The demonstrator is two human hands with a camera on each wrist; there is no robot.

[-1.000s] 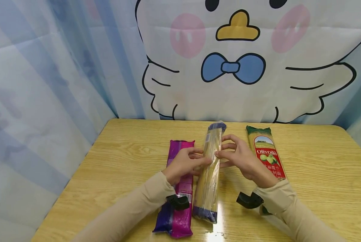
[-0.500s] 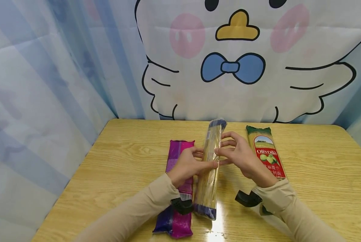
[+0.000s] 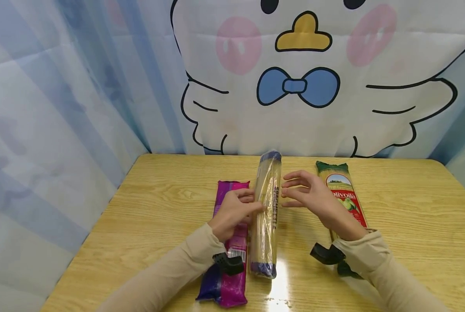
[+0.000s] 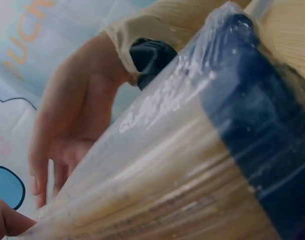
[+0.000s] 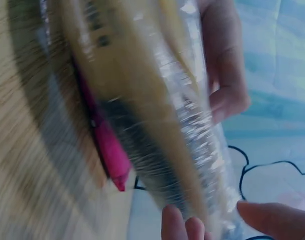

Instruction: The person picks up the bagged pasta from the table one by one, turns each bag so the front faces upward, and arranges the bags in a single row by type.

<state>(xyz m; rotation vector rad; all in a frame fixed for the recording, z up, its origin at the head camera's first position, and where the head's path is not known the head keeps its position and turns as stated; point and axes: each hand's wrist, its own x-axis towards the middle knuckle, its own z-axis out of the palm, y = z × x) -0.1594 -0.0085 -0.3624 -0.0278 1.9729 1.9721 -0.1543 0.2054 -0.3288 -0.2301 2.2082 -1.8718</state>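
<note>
A clear-wrapped pack of spaghetti (image 3: 266,242) with dark blue ends stands tilted above the table, dark lettering down its right side. My left hand (image 3: 232,212) grips it at mid-length, thumb across the front and fingers behind its left edge. Just right of the pack, my right hand (image 3: 318,201) has loosely bent fingers spread apart, with a narrow gap to the wrapper in the head view. Close up in the left wrist view, the spaghetti pack (image 4: 192,165) fills the front. The right wrist view shows fingertips (image 5: 173,225) near its far end.
Left of the held pack, a pink and purple packet (image 3: 232,284) lies on the wooden table (image 3: 158,208), partly under my left hand. A red and green Olivoila pasta pack (image 3: 339,182) lies behind my right hand. A cartoon curtain (image 3: 232,117) hangs at the table's back edge.
The spaghetti pack has turned about its length, bringing its lettering into view, and shifted slightly left. My right hand's fingers have come off its right edge; my left hand keeps its grip.
</note>
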